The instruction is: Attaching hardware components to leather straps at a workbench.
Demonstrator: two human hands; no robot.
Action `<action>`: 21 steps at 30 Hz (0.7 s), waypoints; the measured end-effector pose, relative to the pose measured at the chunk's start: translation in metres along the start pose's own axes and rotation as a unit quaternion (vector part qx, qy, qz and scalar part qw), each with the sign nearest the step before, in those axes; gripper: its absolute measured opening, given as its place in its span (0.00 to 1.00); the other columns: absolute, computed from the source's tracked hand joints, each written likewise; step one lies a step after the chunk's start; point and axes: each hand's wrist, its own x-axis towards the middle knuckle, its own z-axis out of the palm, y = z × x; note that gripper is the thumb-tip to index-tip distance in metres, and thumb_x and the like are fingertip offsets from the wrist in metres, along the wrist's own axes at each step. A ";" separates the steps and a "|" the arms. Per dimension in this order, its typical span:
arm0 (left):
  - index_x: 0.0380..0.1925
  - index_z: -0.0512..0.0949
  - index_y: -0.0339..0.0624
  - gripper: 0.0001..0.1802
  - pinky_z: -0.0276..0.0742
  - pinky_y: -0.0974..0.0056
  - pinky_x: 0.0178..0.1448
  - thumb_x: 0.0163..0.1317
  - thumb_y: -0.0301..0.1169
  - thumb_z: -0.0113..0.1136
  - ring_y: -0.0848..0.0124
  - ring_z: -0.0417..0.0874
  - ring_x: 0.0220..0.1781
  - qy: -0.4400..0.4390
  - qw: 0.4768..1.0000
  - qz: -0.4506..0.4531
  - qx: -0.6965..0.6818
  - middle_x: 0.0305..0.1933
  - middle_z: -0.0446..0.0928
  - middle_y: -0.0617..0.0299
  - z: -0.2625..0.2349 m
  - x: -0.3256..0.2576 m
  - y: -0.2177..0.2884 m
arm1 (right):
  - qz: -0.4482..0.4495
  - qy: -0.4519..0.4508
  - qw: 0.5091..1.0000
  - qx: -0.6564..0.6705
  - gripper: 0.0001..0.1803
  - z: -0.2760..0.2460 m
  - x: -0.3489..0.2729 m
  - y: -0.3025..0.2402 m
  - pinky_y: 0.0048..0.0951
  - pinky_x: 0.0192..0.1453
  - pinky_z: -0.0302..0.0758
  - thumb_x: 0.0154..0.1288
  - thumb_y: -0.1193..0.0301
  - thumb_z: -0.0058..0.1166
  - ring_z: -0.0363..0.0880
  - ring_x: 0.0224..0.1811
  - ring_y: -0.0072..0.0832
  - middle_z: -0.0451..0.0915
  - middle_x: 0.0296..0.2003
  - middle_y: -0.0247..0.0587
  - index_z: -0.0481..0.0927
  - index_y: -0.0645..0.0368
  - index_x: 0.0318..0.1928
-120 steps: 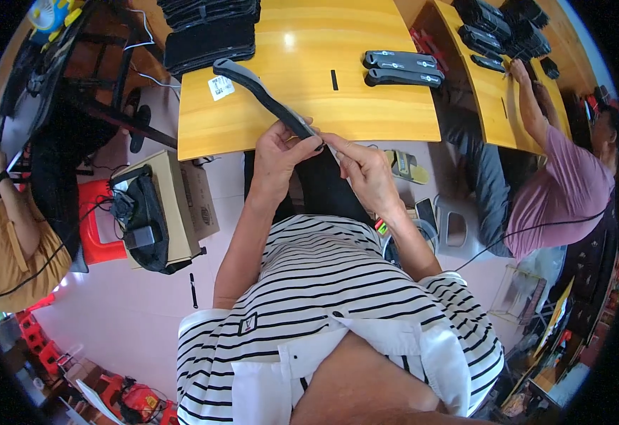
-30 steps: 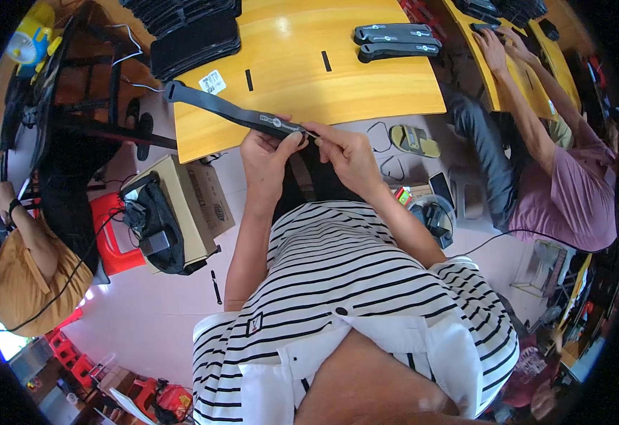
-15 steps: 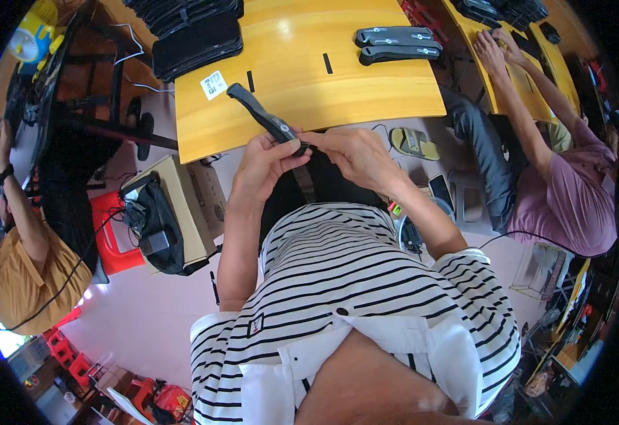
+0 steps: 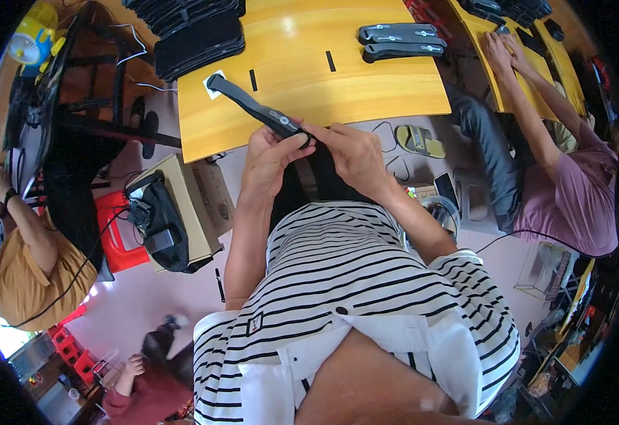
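A dark grey fabric strap (image 4: 247, 101) with pale printing slants over the near edge of the yellow table (image 4: 309, 88). Its looped far end covers part of a white label (image 4: 210, 88). My left hand (image 4: 270, 157) is closed on the strap's near end, with the thumb on top. From the other side, my right hand (image 4: 357, 157) is closed, its fingertips meeting the same end. The exact pinch there is partly hidden. Two black marks run along the tabletop beyond my hands.
Several similar straps (image 4: 403, 41) lie at the table's far right, and a stack of black flat pieces (image 4: 199, 51) stands far left. A carton (image 4: 199, 202) with a black bag (image 4: 164, 230) is left of me. Co-workers sit at both sides; a person in dark red (image 4: 150, 393) is behind.
The strap's far end has shifted left and now overlaps the white label. My right hand has turned slightly at the near end. A person in dark red has come into view behind me.
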 end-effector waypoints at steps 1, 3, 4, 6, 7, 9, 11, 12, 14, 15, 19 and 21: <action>0.40 0.72 0.31 0.13 0.81 0.66 0.41 0.52 0.18 0.57 0.69 0.81 0.35 0.006 1.000 -0.001 -0.007 0.36 0.77 0.56 0.000 0.001 -0.001 | 0.000 0.001 1.000 0.000 0.25 0.003 -0.001 0.002 0.36 0.25 0.72 0.51 0.81 0.46 0.76 0.25 0.41 0.76 0.25 0.41 0.76 0.47 0.51; 0.39 0.72 0.31 0.12 0.81 0.66 0.41 0.52 0.18 0.56 0.69 0.81 0.35 0.011 1.000 -0.002 -0.013 0.35 0.77 0.56 -0.001 0.001 -0.002 | -0.013 0.054 0.996 0.070 0.28 0.013 -0.002 0.007 0.33 0.24 0.68 0.48 0.83 0.48 0.72 0.22 0.38 0.71 0.21 0.41 0.75 0.48 0.52; 0.39 0.72 0.31 0.12 0.81 0.66 0.41 0.52 0.18 0.56 0.69 0.81 0.34 0.014 1.000 -0.003 -0.025 0.35 0.77 0.56 -0.003 0.000 -0.003 | -0.014 0.053 0.996 0.071 0.28 0.013 -0.002 0.004 0.33 0.24 0.68 0.48 0.83 0.48 0.72 0.22 0.38 0.71 0.21 0.41 0.75 0.48 0.52; 0.39 0.72 0.31 0.12 0.81 0.66 0.41 0.53 0.17 0.55 0.69 0.81 0.34 0.019 0.999 -0.003 -0.038 0.35 0.77 0.56 -0.005 -0.002 -0.004 | -0.004 0.020 0.999 -0.035 0.27 0.011 -0.001 -0.006 0.34 0.25 0.68 0.50 0.83 0.47 0.73 0.23 0.39 0.72 0.23 0.42 0.75 0.47 0.52; 0.39 0.72 0.31 0.14 0.81 0.66 0.40 0.51 0.18 0.56 0.68 0.81 0.33 0.026 0.999 -0.007 -0.040 0.34 0.77 0.55 -0.004 -0.002 -0.002 | -0.007 0.020 0.999 -0.035 0.27 0.013 -0.001 -0.004 0.34 0.25 0.68 0.50 0.83 0.47 0.73 0.23 0.39 0.72 0.23 0.42 0.75 0.47 0.52; 0.40 0.70 0.30 0.18 0.81 0.64 0.39 0.46 0.18 0.59 0.65 0.81 0.32 0.008 0.999 -0.048 -0.021 0.32 0.77 0.54 -0.003 -0.007 -0.006 | -0.065 0.101 0.992 -0.033 0.24 0.024 0.002 0.006 0.35 0.25 0.68 0.54 0.81 0.46 0.73 0.23 0.40 0.72 0.22 0.43 0.75 0.47 0.51; 0.42 0.68 0.29 0.25 0.79 0.61 0.36 0.39 0.19 0.60 0.62 0.81 0.31 -0.016 0.989 -0.146 0.030 0.31 0.77 0.51 0.013 -0.035 -0.022 | 0.043 0.174 0.974 -0.136 0.21 0.014 0.023 0.043 0.36 0.27 0.69 0.56 0.80 0.44 0.73 0.23 0.40 0.72 0.23 0.44 0.76 0.49 0.50; 0.44 0.67 0.29 0.26 0.78 0.61 0.35 0.40 0.18 0.60 0.62 0.81 0.31 -0.060 0.986 -0.158 -0.005 0.32 0.76 0.51 0.012 -0.044 -0.036 | 0.038 0.176 0.975 -0.133 0.21 0.001 0.031 0.043 0.36 0.27 0.69 0.56 0.80 0.44 0.73 0.23 0.40 0.72 0.23 0.44 0.76 0.49 0.50; 0.46 0.65 0.30 0.27 0.80 0.60 0.38 0.42 0.17 0.59 0.63 0.81 0.34 -0.013 0.991 -0.135 -0.020 0.34 0.76 0.51 0.003 -0.046 -0.036 | 0.045 0.128 0.990 -0.037 0.19 -0.025 0.036 0.033 0.40 0.34 0.73 0.56 0.79 0.43 0.75 0.30 0.45 0.74 0.26 0.48 0.76 0.52 0.48; 0.47 0.64 0.31 0.27 0.80 0.60 0.40 0.43 0.17 0.59 0.63 0.81 0.35 -0.008 0.994 -0.107 -0.033 0.35 0.76 0.51 -0.005 -0.047 -0.032 | 0.048 0.125 0.990 -0.038 0.19 -0.026 0.029 0.034 0.40 0.34 0.73 0.56 0.79 0.43 0.75 0.30 0.45 0.74 0.26 0.48 0.76 0.52 0.48; 0.47 0.64 0.32 0.24 0.81 0.60 0.44 0.48 0.15 0.56 0.62 0.81 0.38 0.018 0.999 -0.043 -0.018 0.37 0.76 0.50 -0.015 -0.044 -0.009 | 0.076 0.066 0.989 -0.113 0.19 -0.018 0.023 0.074 0.39 0.39 0.72 0.56 0.79 0.44 0.75 0.33 0.44 0.73 0.29 0.48 0.76 0.54 0.48; 0.48 0.64 0.31 0.23 0.82 0.61 0.43 0.50 0.16 0.55 0.61 0.81 0.39 0.013 0.999 -0.028 -0.010 0.39 0.76 0.48 -0.022 -0.044 -0.002 | 0.097 0.049 0.980 -0.168 0.22 -0.015 0.019 0.089 0.38 0.40 0.72 0.52 0.79 0.47 0.74 0.35 0.42 0.70 0.31 0.46 0.75 0.53 0.50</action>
